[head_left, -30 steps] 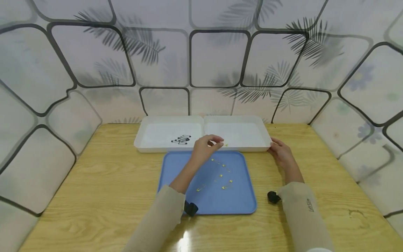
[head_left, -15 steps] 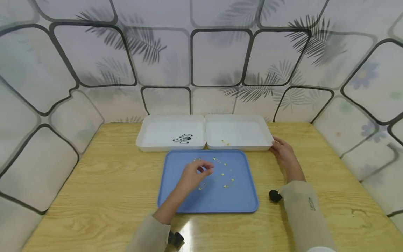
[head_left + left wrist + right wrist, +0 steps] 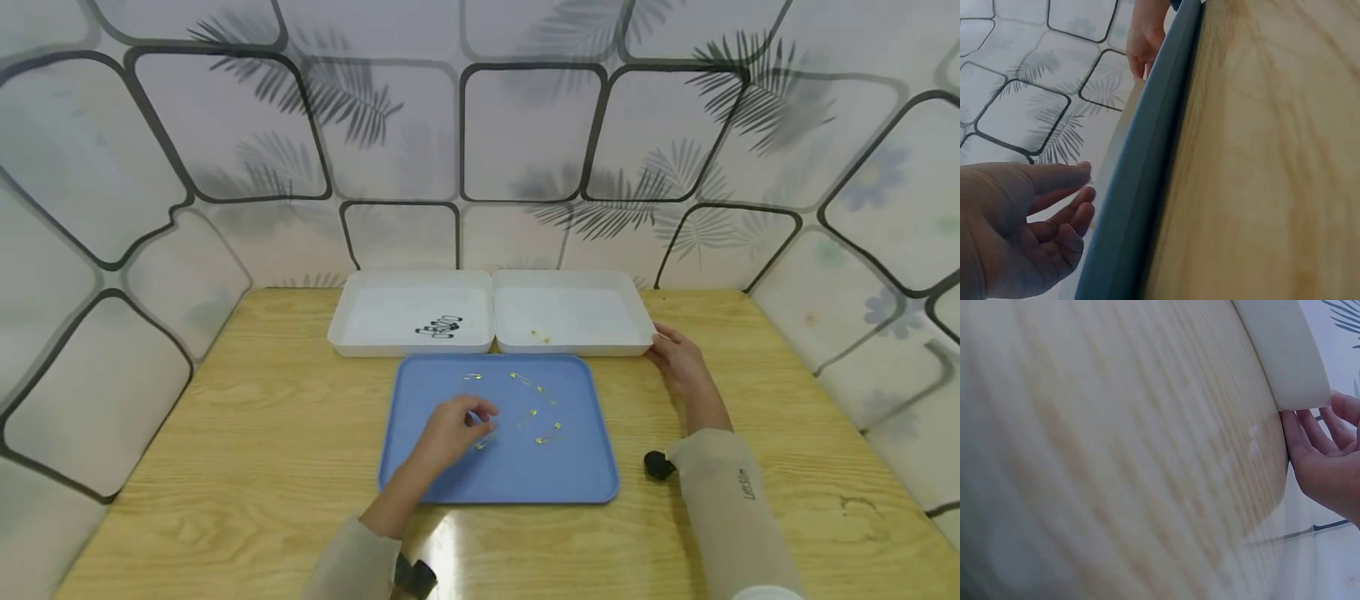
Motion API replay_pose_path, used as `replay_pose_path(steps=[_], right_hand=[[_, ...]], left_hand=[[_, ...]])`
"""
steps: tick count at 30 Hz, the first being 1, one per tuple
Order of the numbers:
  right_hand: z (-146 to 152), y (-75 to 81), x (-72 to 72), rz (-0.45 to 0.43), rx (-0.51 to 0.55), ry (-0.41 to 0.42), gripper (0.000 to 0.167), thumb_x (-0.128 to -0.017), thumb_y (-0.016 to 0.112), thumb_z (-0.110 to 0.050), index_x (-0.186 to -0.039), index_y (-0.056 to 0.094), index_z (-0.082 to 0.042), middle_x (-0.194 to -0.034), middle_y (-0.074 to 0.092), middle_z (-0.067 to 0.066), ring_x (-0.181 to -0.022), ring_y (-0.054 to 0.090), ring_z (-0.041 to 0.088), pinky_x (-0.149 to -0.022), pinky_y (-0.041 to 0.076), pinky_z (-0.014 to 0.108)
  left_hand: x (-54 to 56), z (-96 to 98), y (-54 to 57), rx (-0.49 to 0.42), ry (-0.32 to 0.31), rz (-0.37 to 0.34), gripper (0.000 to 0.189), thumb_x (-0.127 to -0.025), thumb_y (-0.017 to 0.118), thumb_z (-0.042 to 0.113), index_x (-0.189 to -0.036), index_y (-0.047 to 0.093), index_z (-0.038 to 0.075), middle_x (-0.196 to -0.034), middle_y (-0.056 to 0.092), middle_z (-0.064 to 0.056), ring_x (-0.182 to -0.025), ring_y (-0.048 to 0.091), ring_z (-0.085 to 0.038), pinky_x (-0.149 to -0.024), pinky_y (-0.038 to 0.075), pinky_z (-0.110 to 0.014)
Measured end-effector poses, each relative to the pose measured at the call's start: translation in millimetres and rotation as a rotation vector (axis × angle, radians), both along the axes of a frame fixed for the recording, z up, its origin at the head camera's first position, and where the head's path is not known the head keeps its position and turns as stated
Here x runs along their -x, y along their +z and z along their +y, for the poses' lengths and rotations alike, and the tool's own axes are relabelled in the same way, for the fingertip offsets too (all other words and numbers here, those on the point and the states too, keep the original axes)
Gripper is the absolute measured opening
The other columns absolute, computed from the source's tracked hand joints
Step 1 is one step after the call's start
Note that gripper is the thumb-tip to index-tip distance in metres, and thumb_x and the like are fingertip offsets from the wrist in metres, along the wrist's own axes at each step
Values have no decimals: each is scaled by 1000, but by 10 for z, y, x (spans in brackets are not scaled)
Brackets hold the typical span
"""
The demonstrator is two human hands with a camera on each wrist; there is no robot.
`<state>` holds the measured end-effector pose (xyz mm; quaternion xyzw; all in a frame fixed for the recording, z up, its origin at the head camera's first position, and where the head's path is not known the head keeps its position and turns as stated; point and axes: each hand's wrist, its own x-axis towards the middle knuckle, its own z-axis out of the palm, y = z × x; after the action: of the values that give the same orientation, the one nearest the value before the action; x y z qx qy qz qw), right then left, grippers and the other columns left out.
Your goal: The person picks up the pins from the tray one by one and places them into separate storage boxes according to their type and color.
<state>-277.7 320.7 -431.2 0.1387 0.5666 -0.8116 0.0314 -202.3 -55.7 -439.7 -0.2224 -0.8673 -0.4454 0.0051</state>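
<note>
My left hand (image 3: 452,431) hovers over the blue tray (image 3: 435,483), thumb and forefinger apart with nothing between them. Just below its fingertips lies a gold safety pin (image 3: 481,445). Other gold safety pins, such as one safety pin (image 3: 521,378) near the far rim, lie scattered across the same tray. My right hand (image 3: 681,364) holds the near right corner of the right white tray (image 3: 577,349), thumb at the rim and fingers low against the corner in the right wrist view. A few gold pins (image 3: 540,337) lie inside that white tray.
The left white tray (image 3: 360,342) adjoins the right one and holds a cluster of black safety pins (image 3: 440,327). Both stand behind the blue tray on the wooden table (image 3: 262,433). A patterned wall covering (image 3: 397,167) rises behind the table.
My left hand has drawn back from the right white tray to the blue tray and lowered toward a pin. More gold now shows in the white tray. My right hand stays at its corner.
</note>
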Motion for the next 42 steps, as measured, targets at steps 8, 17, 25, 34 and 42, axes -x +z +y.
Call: replay_pose_path(steps=[8,17,25,34,42], right_hand=[[4,-24,-5,-7,20,-11,57,-96,44,0,-145,14,0,-94,62,-2,-97,58,11,-99,30,27],[11,-39,2,-15,-18,-3,56,-96,43,-2,-145,15,0,-117,54,7,-102,56,12,-100,30,28],[16,-23,2,-6,-23,4,55,-97,42,-3,-145,15,-1,-117,52,7,-103,55,11,-101,28,28],[0,4,-2,-22,-47,3,56,-97,43,-5,-146,16,-3,-130,43,9,-113,49,13,-102,27,29],[-16,25,3,-41,-54,4,56,-97,42,-6,-146,15,-4,-147,18,15,-121,41,14,-102,26,28]], left_hand=[[3,-50,-113,112,-32,-11,13,-74,75,6,-85,68,4,-71,58,3,-66,51,-11,-61,42,-23],[1,-57,-155,192,-15,-1,12,-72,77,9,-81,68,9,-70,55,6,-69,51,-13,-65,43,-28],[25,-78,-148,226,30,64,7,-74,75,8,-79,71,12,-76,57,3,-76,54,-17,-69,45,-32],[51,-75,-142,289,60,94,10,-73,77,11,-72,68,16,-78,57,4,-79,53,-18,-67,45,-32],[57,-93,-149,294,31,126,9,-74,76,14,-72,68,19,-72,57,9,-76,53,-15,-66,44,-31]])
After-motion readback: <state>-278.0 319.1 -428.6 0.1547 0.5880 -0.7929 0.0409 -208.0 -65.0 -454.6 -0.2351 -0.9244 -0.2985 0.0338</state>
